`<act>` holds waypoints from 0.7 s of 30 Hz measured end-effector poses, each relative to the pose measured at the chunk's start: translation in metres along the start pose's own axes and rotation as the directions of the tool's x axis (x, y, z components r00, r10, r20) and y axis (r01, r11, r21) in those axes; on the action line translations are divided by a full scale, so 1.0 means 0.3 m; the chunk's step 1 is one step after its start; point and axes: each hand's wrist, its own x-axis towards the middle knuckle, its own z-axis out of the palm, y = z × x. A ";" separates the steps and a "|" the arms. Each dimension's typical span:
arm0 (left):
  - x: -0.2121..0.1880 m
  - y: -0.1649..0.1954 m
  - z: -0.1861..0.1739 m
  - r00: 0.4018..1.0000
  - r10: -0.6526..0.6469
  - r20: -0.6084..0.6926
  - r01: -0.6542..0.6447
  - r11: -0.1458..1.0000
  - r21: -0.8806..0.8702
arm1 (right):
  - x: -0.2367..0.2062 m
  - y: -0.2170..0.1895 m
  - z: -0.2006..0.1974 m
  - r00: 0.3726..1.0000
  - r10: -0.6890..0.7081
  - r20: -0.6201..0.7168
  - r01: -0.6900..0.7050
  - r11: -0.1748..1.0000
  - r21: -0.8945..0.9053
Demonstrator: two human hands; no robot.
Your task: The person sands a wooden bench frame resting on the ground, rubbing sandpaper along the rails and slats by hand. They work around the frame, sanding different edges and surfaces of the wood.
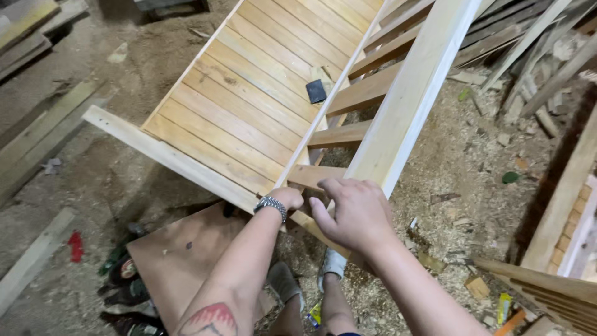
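Your left hand (287, 198), wristwatch (272, 206) on its wrist, has its grip closed on the near end of the slatted wooden frame (249, 106). Your right hand (354, 213) rests on the same end, fingers curled over the pale side rail (413, 87); whether it clamps cannot be told. A dark block (316, 91) lies on the slats farther up. Sawdust covers the floor (460, 168).

left hand (287, 198): my fist curled shut, wrist bent, watch on it | right hand (354, 211): palm down, my fingers (329, 186) curled forward | both forearms extended
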 end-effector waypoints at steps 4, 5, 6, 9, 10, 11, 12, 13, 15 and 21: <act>-0.116 0.062 -0.033 0.997 0.062 -0.048 -0.047 0.962 0.270 | 0.000 -0.005 -0.003 0.999 -0.021 -0.049 0.022 1.000 0.016; -0.136 0.065 -0.036 0.998 0.047 -0.031 -0.036 0.952 0.303 | 0.000 -0.007 -0.004 0.999 -0.008 -0.035 0.009 1.000 0.024; -0.151 0.061 -0.037 1.000 0.007 -0.014 -0.003 0.963 0.270 | 0.001 -0.010 -0.003 1.000 -0.001 -0.028 0.002 0.999 0.035; -0.134 0.031 -0.036 0.996 -0.085 0.005 0.084 0.991 0.108 | 0.004 -0.007 -0.003 1.000 -0.006 0.009 0.006 1.000 0.027; -0.113 0.016 -0.035 0.992 -0.123 0.025 0.123 0.992 0.001 | 0.004 -0.003 -0.004 1.000 -0.007 -0.002 0.007 1.000 0.011; -0.091 0.006 -0.035 0.986 -0.159 0.050 0.163 0.981 -0.101 | 0.004 0.000 -0.003 1.000 -0.007 -0.013 0.007 1.000 -0.002; -0.075 -0.003 -0.038 0.991 -0.121 0.057 0.127 0.985 -0.120 | 0.001 0.000 -0.001 1.000 -0.009 -0.016 0.009 1.000 -0.009; -0.061 -0.007 -0.040 0.994 -0.082 0.066 0.090 0.986 -0.142 | -0.001 0.003 0.000 1.000 -0.012 -0.023 0.012 1.000 0.005; -0.058 0.002 -0.038 0.996 -0.053 0.076 0.064 0.987 -0.148 | -0.004 0.005 0.002 0.999 -0.023 -0.044 0.024 0.999 0.040; -0.177 0.055 -0.017 0.989 0.129 -0.067 -0.114 0.974 0.196 | 0.001 0.001 0.006 1.000 -0.001 -0.005 0.001 1.000 0.018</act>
